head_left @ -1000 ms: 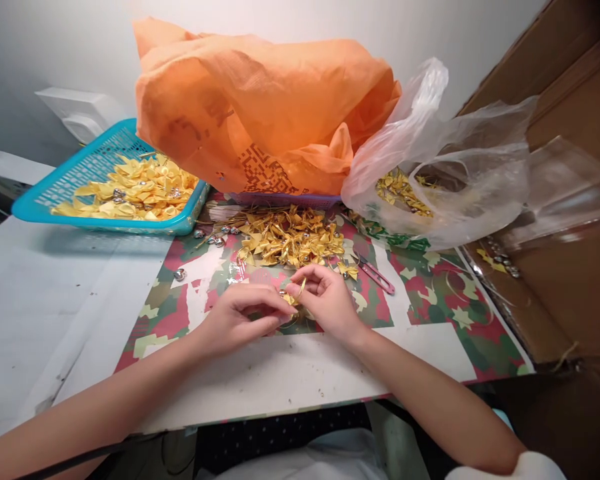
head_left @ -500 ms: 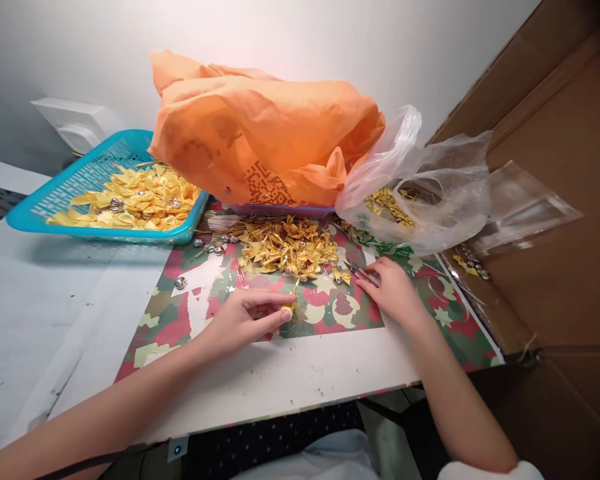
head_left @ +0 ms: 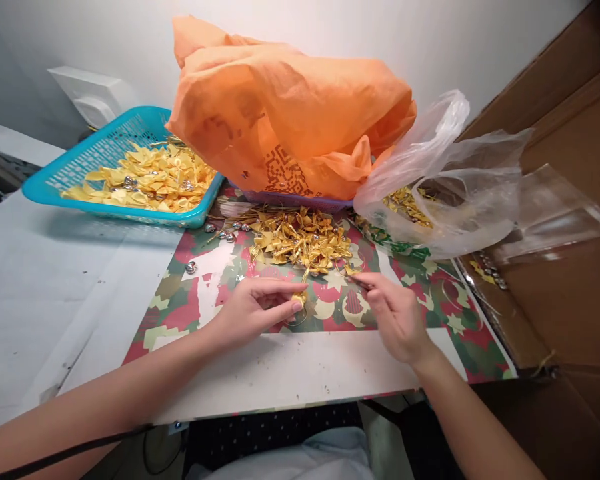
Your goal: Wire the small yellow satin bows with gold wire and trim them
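Pinched between the thumb and fingers of my left hand is a small yellow ribbon flower, with a thin gold wire looping below it. My right hand is closed round a thin dark metal tool, whose tip points left. The fingers cover most of that tool, so its exact kind does not show. Just beyond both hands lies a pile of gold ribbon flowers with wire stems. One loose flower lies close to the tool's tip.
A blue basket of yellow ribbon flowers and silver bells stands back left. Behind the pile, an orange bag rests on a purple tray. A clear plastic bag lies right, beside cardboard. Several silver bells lie left.
My right hand has lifted the thin dark tool off the patterned sheet and turned it toward the left hand. The left hand keeps its pinch on the ribbon flower. The view has shifted slightly.
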